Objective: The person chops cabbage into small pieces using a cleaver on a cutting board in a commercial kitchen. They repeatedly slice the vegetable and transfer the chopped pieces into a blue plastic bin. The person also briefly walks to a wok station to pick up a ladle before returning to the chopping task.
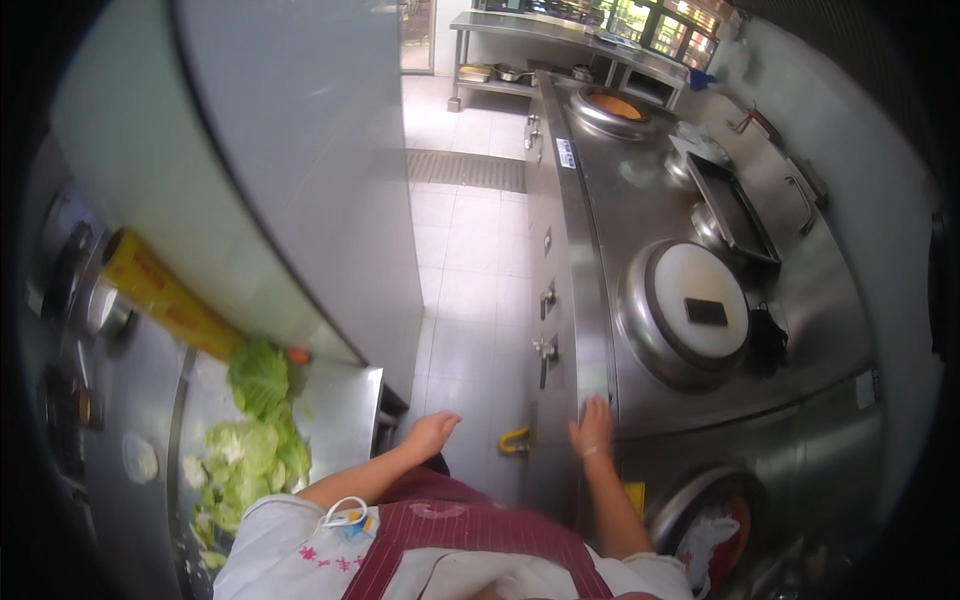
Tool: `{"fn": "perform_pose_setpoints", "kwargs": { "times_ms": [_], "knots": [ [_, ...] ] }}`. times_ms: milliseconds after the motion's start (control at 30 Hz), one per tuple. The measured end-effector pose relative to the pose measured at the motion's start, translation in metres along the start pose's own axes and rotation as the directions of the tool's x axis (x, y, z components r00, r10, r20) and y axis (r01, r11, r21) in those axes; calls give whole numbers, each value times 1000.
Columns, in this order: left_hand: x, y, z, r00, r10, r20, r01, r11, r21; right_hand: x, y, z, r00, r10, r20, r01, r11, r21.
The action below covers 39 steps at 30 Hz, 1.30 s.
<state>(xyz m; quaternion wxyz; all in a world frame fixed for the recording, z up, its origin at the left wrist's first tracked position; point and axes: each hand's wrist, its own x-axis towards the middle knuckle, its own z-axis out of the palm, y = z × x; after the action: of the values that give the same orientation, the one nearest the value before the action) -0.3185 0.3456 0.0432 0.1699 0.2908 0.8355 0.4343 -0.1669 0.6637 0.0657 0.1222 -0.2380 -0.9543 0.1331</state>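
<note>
My left hand hangs above the floor between the two worktops, its fingers loosely bent; whether they are closed cannot be told, and no object shows in it. My right hand is at the front edge of the stainless steel range, its fingers pointing forward; contact with the edge is unclear. Left of me, torn green cabbage leaves lie on a steel worktop. On the range, a round white cutting board covers a wok burner, with a dark rectangular object on top.
A yellow tube-shaped box rests by a tall grey panel. Behind the burner stand a dark tray and metal pots. A tiled aisle with a floor grate leads to a steel table. Plastic bags fill a round opening at lower right.
</note>
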Motion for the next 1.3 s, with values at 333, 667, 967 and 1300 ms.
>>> {"fn": "perform_pose_setpoints", "kwargs": {
  "times_ms": [333, 667, 967, 1300],
  "knots": [
    [337, -47, -7, 851, -66, 520, -101, 953, 286, 24, 9, -7, 1000, 7, 9, -6, 997, -73],
    [642, -55, -91, 529, -172, 831, -465, 760, 454, 175, 16, -31, 852, 506, 130, -503, 862, -61],
    [819, -48, -157, 303, 2, 953, 150, 987, -50, 693, -10, 39, 944, 240, -225, -183, 952, 247],
    [1000, -277, -357, 522, -371, 768, 456, 882, 117, 1119, -208, 209, 809, -412, 420, 284, 899, 335]
  ]
}}
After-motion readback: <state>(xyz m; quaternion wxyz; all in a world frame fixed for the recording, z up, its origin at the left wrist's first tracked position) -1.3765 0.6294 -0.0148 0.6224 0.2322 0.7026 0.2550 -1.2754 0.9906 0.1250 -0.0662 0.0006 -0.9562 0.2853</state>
